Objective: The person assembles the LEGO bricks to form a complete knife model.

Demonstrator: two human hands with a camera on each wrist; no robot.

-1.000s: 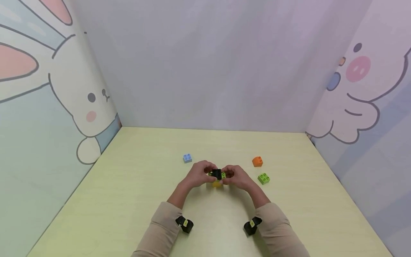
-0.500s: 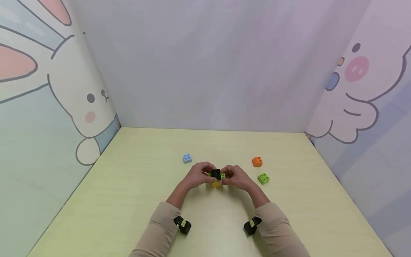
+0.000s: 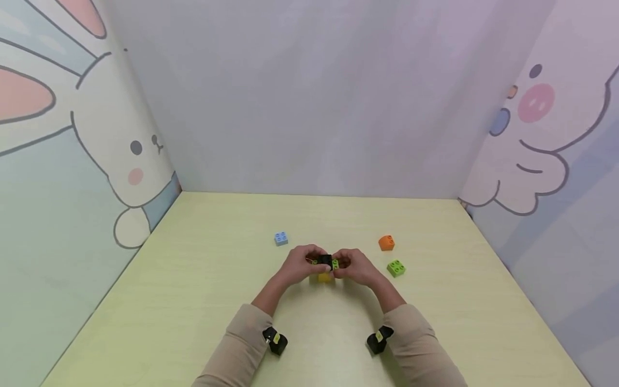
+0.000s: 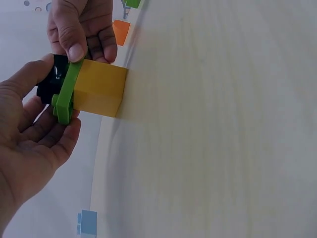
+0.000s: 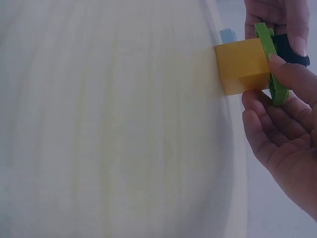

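A stack of toy building blocks stands on the table between both hands. It has a yellow block (image 4: 100, 88) at the bottom, a long thin green piece (image 4: 69, 93) across it and a black block (image 4: 53, 80) on top. My left hand (image 3: 300, 266) holds the black block, its thumb on the block and its fingers near one end of the green piece. With the thumb against the green piece, my right hand (image 3: 358, 267) grips the other end. In the right wrist view, the right fingers curl under beside the yellow block (image 5: 243, 67).
A light blue block (image 3: 281, 238) lies beyond the left hand. To the right are an orange block (image 3: 387, 243) with a curved side and a green block (image 3: 396, 268). The table (image 3: 222, 226) meets a grey back wall (image 3: 309, 134) and printed side walls.
The left thumb has shifted slightly right across the black block. The right hand stays nearly still, and the loose blocks lie as before.
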